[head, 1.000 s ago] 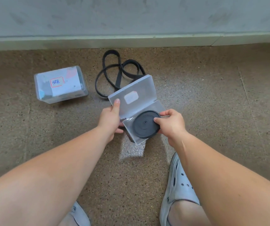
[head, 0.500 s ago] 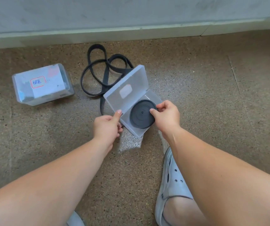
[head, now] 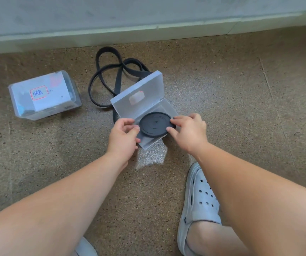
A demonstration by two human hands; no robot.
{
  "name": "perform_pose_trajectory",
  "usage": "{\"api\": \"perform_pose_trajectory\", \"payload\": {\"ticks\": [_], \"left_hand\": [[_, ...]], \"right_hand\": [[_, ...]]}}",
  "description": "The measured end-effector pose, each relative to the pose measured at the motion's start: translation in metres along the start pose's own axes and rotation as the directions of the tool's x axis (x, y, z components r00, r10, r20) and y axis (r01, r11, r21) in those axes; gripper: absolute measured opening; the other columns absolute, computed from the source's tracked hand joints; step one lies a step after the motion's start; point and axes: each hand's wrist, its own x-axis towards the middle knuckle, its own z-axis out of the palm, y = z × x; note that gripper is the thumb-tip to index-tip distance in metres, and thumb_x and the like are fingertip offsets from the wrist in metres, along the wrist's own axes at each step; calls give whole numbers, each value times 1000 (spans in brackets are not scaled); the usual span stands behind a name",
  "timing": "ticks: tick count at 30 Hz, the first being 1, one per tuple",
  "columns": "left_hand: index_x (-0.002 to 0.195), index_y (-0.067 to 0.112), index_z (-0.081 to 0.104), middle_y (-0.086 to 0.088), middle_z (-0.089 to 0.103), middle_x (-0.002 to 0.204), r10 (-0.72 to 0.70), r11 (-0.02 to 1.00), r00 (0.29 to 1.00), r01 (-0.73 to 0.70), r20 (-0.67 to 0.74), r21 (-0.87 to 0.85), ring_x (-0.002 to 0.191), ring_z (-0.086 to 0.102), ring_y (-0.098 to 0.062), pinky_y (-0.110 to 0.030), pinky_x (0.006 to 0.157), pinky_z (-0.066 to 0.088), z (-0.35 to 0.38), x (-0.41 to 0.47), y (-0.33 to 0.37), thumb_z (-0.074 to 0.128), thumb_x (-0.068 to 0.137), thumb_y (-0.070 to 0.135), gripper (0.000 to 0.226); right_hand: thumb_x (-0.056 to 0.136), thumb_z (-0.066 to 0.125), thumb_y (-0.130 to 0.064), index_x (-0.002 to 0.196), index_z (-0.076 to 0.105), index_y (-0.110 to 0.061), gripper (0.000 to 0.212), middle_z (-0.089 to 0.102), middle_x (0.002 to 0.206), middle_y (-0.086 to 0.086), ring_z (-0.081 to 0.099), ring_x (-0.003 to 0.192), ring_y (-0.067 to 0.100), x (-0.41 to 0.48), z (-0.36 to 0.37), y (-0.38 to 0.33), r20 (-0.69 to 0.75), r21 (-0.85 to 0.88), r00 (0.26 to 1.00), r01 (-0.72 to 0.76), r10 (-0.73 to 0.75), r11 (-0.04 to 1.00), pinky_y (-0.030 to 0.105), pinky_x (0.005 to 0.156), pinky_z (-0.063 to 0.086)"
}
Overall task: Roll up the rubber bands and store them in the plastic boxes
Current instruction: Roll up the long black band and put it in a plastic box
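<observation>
The coil [head: 155, 124] lies half-seated in the open box [head: 164, 106] at centre frame, on the floor. The right hand [head: 190, 133] pinches its right edge. The left hand [head: 123, 137] curls at its left edge, though I cannot tell whether it grips coil or box. Let go too soon and the wound rubber will likely spring loose, ride up and block the lid. The light box may also skid. A loose band [head: 107, 71] lies beyond, unrolled.
</observation>
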Motion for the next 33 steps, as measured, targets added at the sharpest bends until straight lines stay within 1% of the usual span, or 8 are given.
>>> {"api": "perform_pose_trajectory", "payload": {"ticks": [3,7,11,14,18,22,28,33], "left_hand": [[103,30,61,7,69,107,76,986,995,-85,68,141,71,58,-11,-33,73,53,-6,1,-9,70,92,14,21],[110,33,63,15,66,109,145,936,981,-179,133,303,71,53,-7,-30,80,50,-11,3,-10,72,89,20,26],[123,33,70,9,59,133,288,576,890,-456,354,678,116,59,-15,-34,102,47,-13,0,-13,66,93,38,31],[121,36,72,10,57,137,282,395,881,-468,381,790,118,60,-18,-34,93,50,-11,-1,-15,59,96,44,29],[105,29,75,4,59,109,282,293,891,-434,356,852,97,65,-25,-36,76,52,2,4,-13,61,94,49,27],[92,18,68,-3,58,98,263,145,878,-446,400,883,88,64,-34,-41,73,53,19,8,-6,59,96,45,29],[97,17,65,-6,59,103,232,75,892,-415,389,907,90,65,-35,-37,69,45,25,18,2,64,94,46,30],[97,17,64,-5,56,103,267,56,872,-440,411,896,89,64,-35,-38,67,44,18,18,1,64,91,51,35]], "right_hand": [[99,46,-57,140,56,-35,47,49,147,-17,27,137,24,-5,3,0,81,-66,996,41,-36,997,42,109,21],[102,37,-53,144,47,-32,48,40,147,-4,25,137,29,-5,7,-6,158,-183,987,65,-36,981,47,111,22],[97,51,-51,134,54,-29,44,49,138,0,33,132,31,-2,7,-15,98,-134,995,-6,19,991,45,107,27],[90,64,-48,132,59,-31,45,64,126,-5,43,128,28,-1,0,-12,53,17,998,-40,39,999,41,105,30],[84,74,-40,110,69,-36,26,70,106,-13,56,119,21,-2,-1,-2,38,214,998,-56,49,975,39,108,37],[88,71,-32,79,63,-41,15,66,97,-8,57,113,25,1,1,5,11,191,1000,-30,28,981,35,102,38],[93,54,-28,112,73,-42,30,66,128,-8,40,136,21,6,-4,5,116,-79,989,105,-95,991,40,108,23],[97,47,-25,128,66,-39,39,57,138,-13,33,132,24,-2,-7,-5,176,-206,969,208,-173,956,42,105,23]]}}
